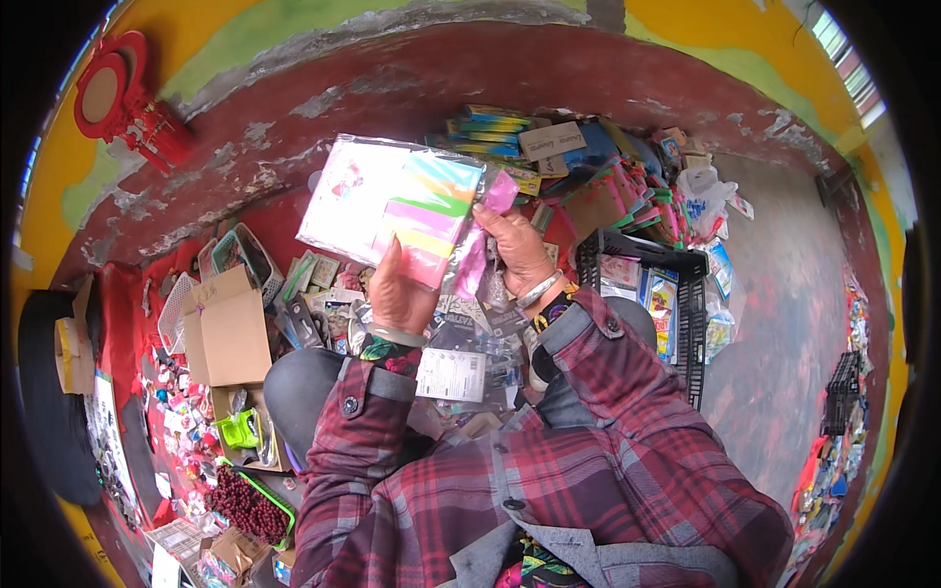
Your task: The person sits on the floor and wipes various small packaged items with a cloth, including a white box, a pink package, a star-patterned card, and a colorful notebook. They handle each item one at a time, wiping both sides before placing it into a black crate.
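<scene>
Out in front of me is a flat clear plastic packet (343, 201). Its left part is white with a small print, and its right part shows coloured sheets in blue, orange, green, pink and yellow. My left hand (404, 294) grips its lower edge, with the thumb over the front. At the packet's right edge my right hand (520, 250) is closed, its fingers on a crumpled pink piece (472, 267). Whether that piece belongs to the packet, I cannot tell. Below the hands, between my knees, lie clear plastic bags and a white label card (451, 375).
On my right stands a black plastic crate (694, 323) with packaged goods. Stacked boxes (552, 140) lie against the red wall. To my left are an open cardboard box (230, 328), white baskets (178, 312) and a green-rimmed tray (279, 500) of dark red beads.
</scene>
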